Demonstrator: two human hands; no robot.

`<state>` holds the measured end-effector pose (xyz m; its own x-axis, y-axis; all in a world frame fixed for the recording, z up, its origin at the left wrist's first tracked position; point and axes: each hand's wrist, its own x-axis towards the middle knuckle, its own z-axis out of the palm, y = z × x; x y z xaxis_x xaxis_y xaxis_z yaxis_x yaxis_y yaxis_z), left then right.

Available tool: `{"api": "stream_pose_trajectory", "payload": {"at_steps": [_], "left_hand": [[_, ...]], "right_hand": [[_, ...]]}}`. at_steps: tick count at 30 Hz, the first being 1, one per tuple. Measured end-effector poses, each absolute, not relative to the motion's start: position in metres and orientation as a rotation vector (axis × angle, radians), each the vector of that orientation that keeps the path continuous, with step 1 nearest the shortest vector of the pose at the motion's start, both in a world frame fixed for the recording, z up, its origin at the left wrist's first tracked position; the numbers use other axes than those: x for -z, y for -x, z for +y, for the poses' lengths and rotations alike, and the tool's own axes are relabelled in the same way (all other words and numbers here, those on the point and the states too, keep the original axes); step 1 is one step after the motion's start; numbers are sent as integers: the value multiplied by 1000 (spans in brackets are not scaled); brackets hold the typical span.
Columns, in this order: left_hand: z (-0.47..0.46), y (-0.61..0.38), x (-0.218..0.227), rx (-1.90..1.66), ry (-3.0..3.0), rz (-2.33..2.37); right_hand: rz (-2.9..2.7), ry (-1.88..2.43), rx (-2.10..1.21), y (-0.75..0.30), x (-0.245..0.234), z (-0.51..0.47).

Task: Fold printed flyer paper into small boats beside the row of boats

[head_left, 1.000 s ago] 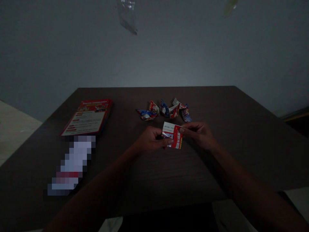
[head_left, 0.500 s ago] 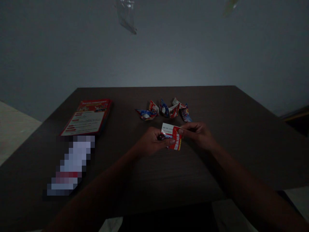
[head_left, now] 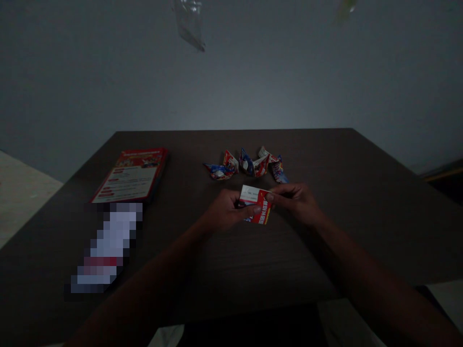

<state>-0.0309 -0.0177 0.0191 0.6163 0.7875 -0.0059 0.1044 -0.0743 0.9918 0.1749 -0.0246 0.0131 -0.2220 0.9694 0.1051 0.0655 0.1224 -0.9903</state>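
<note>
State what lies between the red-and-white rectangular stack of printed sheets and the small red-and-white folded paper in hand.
In the head view: dark brown tabletop beside the stack, then the left hand, gripping the folded paper.

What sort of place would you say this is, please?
Probably a simple indoor room, though I cannot tell whether home or office: a dark wood-look table stands by a plain pale wall, with a stack of printed leaflets on the table.

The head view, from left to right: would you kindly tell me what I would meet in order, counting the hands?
Stack of printed sheets, left hand, red-and-white paper held in both hands, right hand.
</note>
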Motion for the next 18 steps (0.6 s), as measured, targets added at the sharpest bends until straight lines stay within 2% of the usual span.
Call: {"api": "stream_pose_trajectory", "payload": {"at_steps": [11,18], "left_hand": [[-17,27,-13,-781,-1506,893],[-17,26,-8,-684,-1445,819]], "right_hand": [[-1563,1146,-926,-165,-14,-33],[-1512,1184,-931,-166,-15,-32]]}}
